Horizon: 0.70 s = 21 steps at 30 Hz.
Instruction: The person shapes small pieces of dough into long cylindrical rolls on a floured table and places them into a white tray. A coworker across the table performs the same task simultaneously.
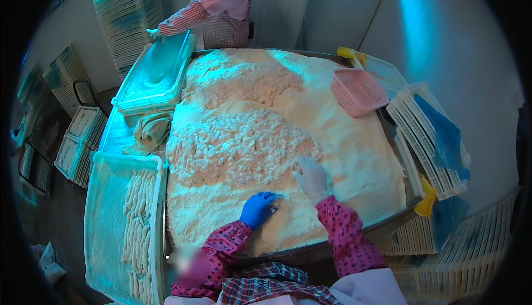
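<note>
A wide bed of pale crumb coating (354,166) covers the work table, with a heap of coated, pale strips (238,144) in its middle. My left hand (257,211), in a blue glove, rests low over the crumbs at the near side of the heap. Its fingers are loosely bent and apart, with nothing visible in them. At the heap's right edge, my right hand (312,180) in a whitish glove reaches its fingers out to the strips. Its fingertips touch the coated pieces. At left stands a white tray (105,222) with rows of coated strips (138,222) along its right side.
Another person (226,6) stands across the table, a gloved hand on stacked trays (149,78). A crumpled cloth (151,132) lies between the trays. A pink basket (359,91) sits on the crumbs at far right. White crates (424,139) lean beyond the right edge, near a yellow object (425,197).
</note>
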Motion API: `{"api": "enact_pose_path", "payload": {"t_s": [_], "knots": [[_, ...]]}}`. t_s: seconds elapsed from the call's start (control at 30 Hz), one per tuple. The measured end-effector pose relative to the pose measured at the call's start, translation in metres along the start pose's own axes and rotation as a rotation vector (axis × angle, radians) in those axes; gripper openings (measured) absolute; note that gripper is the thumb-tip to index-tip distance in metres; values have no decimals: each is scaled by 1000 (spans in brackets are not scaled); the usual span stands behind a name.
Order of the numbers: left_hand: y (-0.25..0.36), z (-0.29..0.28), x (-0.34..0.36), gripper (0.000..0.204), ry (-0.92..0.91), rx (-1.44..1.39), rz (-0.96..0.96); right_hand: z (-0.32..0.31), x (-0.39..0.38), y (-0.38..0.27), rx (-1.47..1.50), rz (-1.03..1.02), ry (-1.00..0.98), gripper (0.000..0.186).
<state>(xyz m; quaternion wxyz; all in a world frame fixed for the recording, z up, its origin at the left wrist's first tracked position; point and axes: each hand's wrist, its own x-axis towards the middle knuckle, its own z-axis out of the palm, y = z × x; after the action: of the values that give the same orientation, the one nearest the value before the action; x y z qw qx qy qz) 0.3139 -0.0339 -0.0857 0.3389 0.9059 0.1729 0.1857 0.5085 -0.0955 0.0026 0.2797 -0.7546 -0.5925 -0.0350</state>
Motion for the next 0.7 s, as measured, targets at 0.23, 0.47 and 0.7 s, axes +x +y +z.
{"api": "enact_pose_path", "payload": {"t_s": [0.23, 0.47, 0.7], "knots": [[-11, -26, -38, 35, 78, -79, -177, 7, 17, 26, -105, -157, -129, 16], [-9, -65, -52, 36, 54, -139, -329, -8, -13, -23, 225, -416, -225, 12], [0, -68, -67, 51, -4, 261, -131, 4, -81, -28, 332, 274, -193, 29]]}}
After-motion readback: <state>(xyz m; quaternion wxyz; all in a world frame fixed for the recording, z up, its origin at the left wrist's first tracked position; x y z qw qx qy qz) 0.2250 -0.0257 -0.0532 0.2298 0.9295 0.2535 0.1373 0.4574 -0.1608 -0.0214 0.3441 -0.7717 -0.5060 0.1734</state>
